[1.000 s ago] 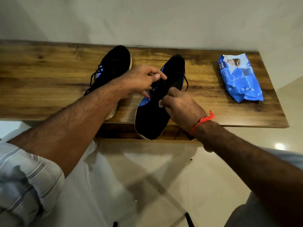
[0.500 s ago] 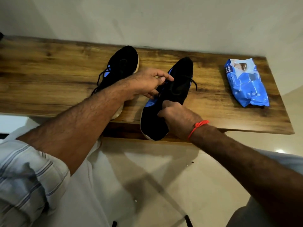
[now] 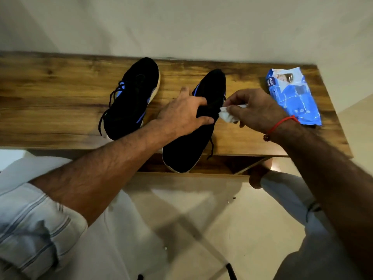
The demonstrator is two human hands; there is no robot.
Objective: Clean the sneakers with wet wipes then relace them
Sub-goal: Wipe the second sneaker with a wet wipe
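Sneaker (image 3: 187,146) nearest the desk's (image 3: 50,110) front edge lies long axis front to back, heel overhanging. The left hand (image 3: 181,116) grips its middle, fingers curled over the laces. The right hand (image 3: 256,112) pinches a crumpled wet wipe (image 3: 227,115) touching the sneaker's right flank, nearer the wipes pack (image 3: 296,100).

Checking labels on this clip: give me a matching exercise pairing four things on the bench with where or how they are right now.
Things:
1. left hand
2. right hand
3. far sneaker
4. wipes packet

States:
A. lies untouched at the bench's right end
B. pinches a white wipe
C. grips the near sneaker
D. stands untouched, laces loose

Pairs: 1-C, 2-B, 3-D, 4-A
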